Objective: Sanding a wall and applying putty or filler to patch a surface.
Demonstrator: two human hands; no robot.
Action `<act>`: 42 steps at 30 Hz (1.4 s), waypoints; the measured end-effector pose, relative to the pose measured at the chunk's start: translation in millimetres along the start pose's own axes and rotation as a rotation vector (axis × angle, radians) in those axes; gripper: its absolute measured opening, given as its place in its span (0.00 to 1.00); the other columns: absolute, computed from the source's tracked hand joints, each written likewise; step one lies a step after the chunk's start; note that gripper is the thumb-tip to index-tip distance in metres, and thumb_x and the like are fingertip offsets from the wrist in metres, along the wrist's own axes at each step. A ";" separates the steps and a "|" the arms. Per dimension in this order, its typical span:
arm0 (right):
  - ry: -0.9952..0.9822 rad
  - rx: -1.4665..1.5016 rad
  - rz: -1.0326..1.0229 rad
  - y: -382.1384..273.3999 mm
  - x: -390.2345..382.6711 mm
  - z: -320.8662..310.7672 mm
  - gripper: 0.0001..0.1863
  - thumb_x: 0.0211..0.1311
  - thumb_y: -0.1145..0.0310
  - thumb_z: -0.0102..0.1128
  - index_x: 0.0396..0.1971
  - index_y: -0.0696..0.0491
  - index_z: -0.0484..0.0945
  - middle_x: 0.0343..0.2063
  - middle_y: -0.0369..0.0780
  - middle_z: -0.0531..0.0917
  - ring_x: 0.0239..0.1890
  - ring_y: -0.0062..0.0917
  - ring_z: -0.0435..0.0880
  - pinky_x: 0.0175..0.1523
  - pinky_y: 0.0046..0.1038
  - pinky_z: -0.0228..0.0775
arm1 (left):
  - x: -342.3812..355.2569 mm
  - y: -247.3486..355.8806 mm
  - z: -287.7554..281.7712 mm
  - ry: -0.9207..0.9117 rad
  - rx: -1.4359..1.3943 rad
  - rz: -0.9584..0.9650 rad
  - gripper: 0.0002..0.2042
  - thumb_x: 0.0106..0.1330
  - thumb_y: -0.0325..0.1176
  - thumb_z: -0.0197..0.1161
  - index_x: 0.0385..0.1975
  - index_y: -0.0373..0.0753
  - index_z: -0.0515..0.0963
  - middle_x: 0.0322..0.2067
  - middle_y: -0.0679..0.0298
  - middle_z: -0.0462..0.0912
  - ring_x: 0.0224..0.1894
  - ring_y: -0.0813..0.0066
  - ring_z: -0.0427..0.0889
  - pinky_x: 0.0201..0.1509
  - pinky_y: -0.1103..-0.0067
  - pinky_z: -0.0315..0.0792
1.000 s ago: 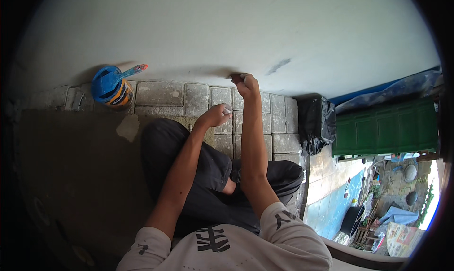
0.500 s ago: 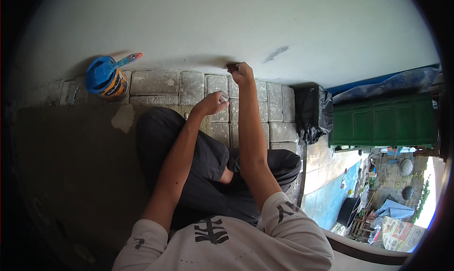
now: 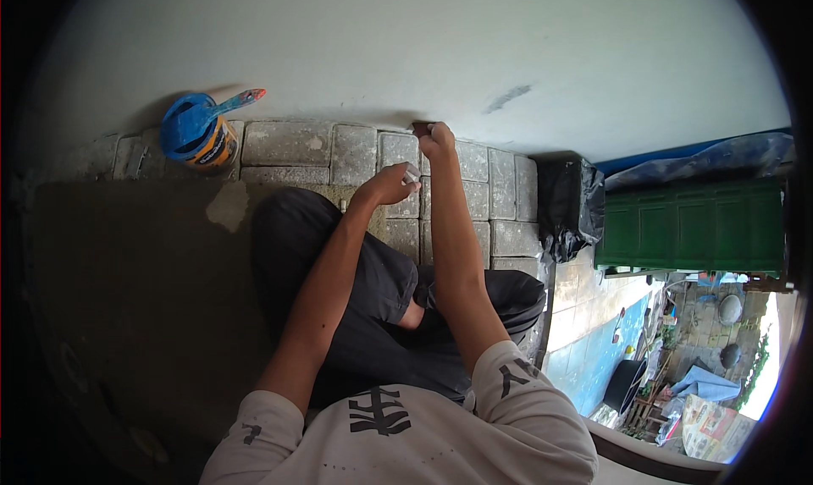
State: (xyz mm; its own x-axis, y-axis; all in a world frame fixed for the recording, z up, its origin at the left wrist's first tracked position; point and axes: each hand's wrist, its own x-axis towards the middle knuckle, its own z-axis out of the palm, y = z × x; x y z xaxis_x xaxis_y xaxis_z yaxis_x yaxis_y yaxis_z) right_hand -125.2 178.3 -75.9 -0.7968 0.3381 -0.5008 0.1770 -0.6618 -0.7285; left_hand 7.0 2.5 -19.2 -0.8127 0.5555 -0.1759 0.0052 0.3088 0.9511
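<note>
Smooth matt wall (image 3: 381,53), rough pavers (image 3: 288,144), glossy plastic wrapping (image 3: 559,199)

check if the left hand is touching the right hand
Apart: the head view shows a strip of grey paving between the left hand and the right hand.

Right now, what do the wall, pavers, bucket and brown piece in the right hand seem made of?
Wall: probably painted plaster, matte, pale, smooth. Pavers: likely concrete, rough, grey, speckled. Bucket: perhaps plastic, smooth-sided, blue-rimmed. Brown piece: dull, perhaps sandpaper; too small to tell.
</note>
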 end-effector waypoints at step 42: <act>0.453 -0.438 -0.696 -109.2 -44.8 -23.2 0.15 0.57 0.80 0.46 0.44 0.68 0.75 0.41 0.50 0.82 0.43 0.38 0.82 0.49 0.34 0.73 | -1.6 4.5 -1.3 -0.031 0.096 -0.075 0.20 0.65 0.40 0.62 0.55 0.39 0.75 0.42 0.53 0.84 0.48 0.61 0.81 0.53 0.70 0.73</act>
State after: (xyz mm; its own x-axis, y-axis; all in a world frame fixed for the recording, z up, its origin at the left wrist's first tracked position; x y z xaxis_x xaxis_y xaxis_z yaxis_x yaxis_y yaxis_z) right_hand -95.5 250.9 15.2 -0.5208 0.8524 0.0462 0.0209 0.0669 -0.9975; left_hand 7.5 2.0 -14.3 -0.7943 0.5515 -0.2549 0.0019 0.4218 0.9067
